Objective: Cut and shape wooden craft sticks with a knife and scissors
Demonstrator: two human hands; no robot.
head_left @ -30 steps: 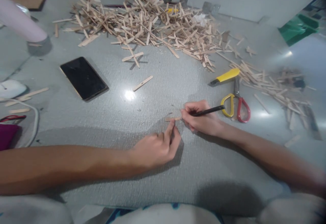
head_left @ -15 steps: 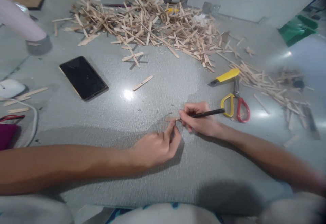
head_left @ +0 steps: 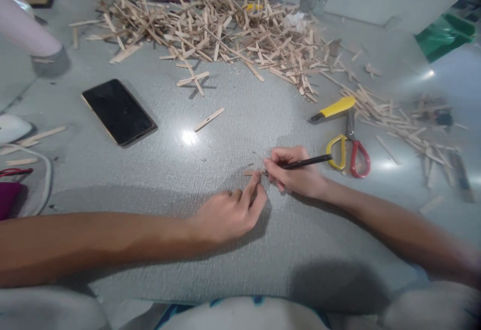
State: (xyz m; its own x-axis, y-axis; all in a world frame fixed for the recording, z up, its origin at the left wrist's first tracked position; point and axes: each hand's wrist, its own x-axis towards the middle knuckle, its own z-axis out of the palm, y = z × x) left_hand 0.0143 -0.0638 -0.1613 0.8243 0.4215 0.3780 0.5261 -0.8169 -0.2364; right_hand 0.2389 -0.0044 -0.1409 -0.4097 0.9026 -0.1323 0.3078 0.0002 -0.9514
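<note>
My left hand (head_left: 233, 210) rests low on the table, its index fingertip and thumb pressed on a short wooden craft stick (head_left: 248, 173). Part of that stick is hidden under the fingers. My right hand (head_left: 293, 172) grips a slim black pen-shaped tool (head_left: 310, 161) close to its tip, which meets the stick beside my left fingertip. Whether the tip is a blade or a point is too small to tell. Farther off lies another craft stick (head_left: 209, 119) with a dark narrow slot in its middle.
A yellow-handled cutter (head_left: 336, 108) and scissors (head_left: 351, 152) with yellow and red handles lie beyond my right hand. A phone (head_left: 119, 112) lies at the left. Heaped craft sticks (head_left: 210, 29) spread along the back. A white mouse (head_left: 14, 128) and cable (head_left: 48, 180) are far left.
The view has shifted slightly, so the items on the table sit a little differently in the picture. Both hands keep nearly the same pose at the stick.
</note>
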